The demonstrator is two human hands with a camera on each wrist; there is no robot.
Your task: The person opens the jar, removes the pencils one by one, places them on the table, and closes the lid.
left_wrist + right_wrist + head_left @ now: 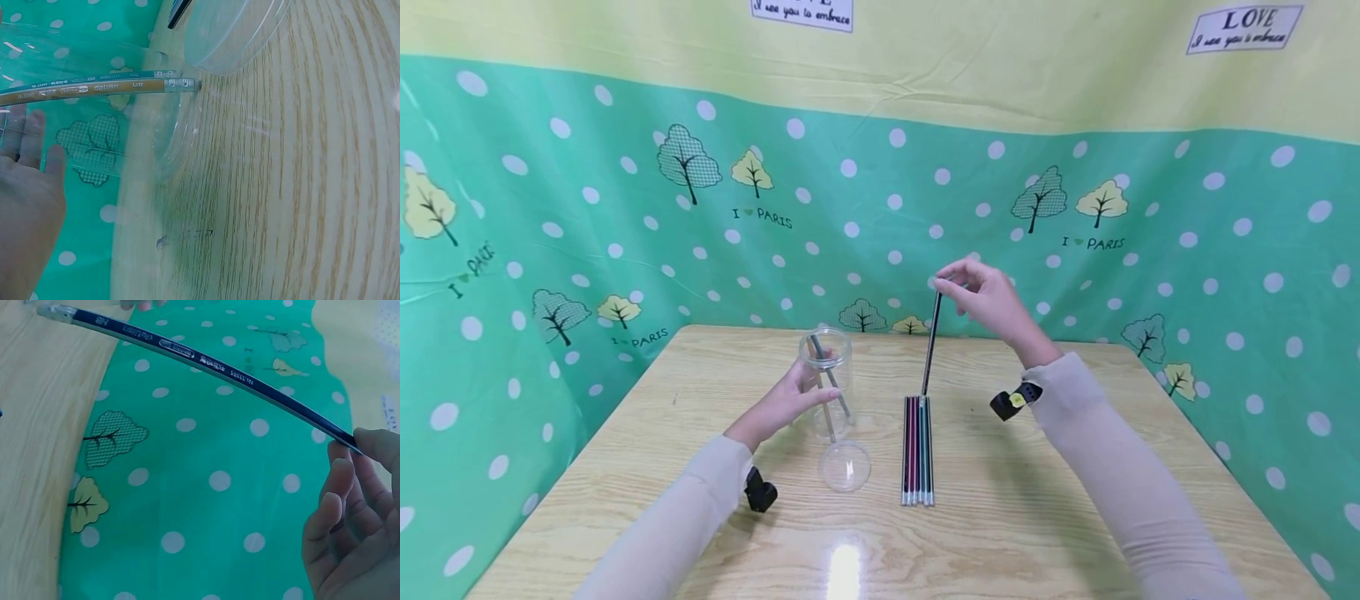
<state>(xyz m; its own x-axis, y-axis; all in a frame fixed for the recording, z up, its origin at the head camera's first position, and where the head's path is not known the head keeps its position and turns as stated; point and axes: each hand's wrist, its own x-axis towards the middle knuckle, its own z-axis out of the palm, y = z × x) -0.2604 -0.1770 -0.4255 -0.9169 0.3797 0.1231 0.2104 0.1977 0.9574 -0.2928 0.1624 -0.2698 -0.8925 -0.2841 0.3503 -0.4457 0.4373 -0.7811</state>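
Observation:
My left hand grips a clear plastic jar that stands on the table, thumb across its near side. Inside lean a gold pencil and a teal pencil, eraser ends down. Raised over the table, my right hand pinches a dark pencil between thumb and fingertips near its upper tip. Its eraser end hangs down, close over the far end of a row of several pencils. Those lie side by side, red, teal and dark among them, eraser ends toward me.
A clear round lid lies on the wooden table just in front of the jar, left of the pencil row. Behind the table and along both sides hangs a green dotted curtain. Each wrist wears a small black camera.

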